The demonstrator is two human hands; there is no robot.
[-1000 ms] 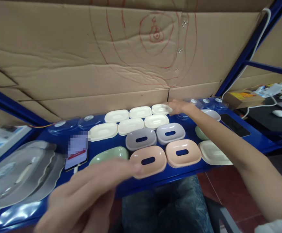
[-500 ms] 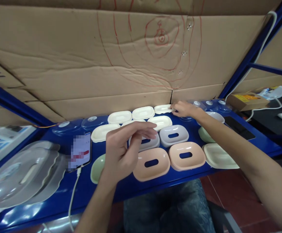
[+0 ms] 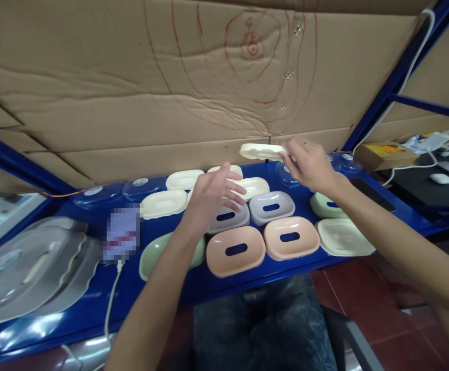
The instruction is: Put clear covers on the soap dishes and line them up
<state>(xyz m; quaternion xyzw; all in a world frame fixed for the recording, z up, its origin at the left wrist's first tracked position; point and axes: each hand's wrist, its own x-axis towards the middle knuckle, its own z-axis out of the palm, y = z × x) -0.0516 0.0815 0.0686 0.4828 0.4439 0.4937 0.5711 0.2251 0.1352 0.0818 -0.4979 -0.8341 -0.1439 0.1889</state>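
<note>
A wall of cardboard (image 3: 112, 93), scrawled with red circles, rises behind the blue tabletop (image 3: 162, 304). At the tabletop's left end lies a stack of clear lids (image 3: 27, 268), with a phone (image 3: 122, 234) and its white cable just beside it. Rows of soap dishes fill the middle: cream ones at the back, grey dishes (image 3: 271, 207) next, pink dishes (image 3: 235, 251) nearest the edge, green ones at either side. The right hand (image 3: 309, 165) is clamped on a cream dish (image 3: 261, 151), held level in the air above the back row, near the cardboard. The left hand (image 3: 211, 198) hovers over the grey dishes, fingers spread apart, holding nothing.
</note>
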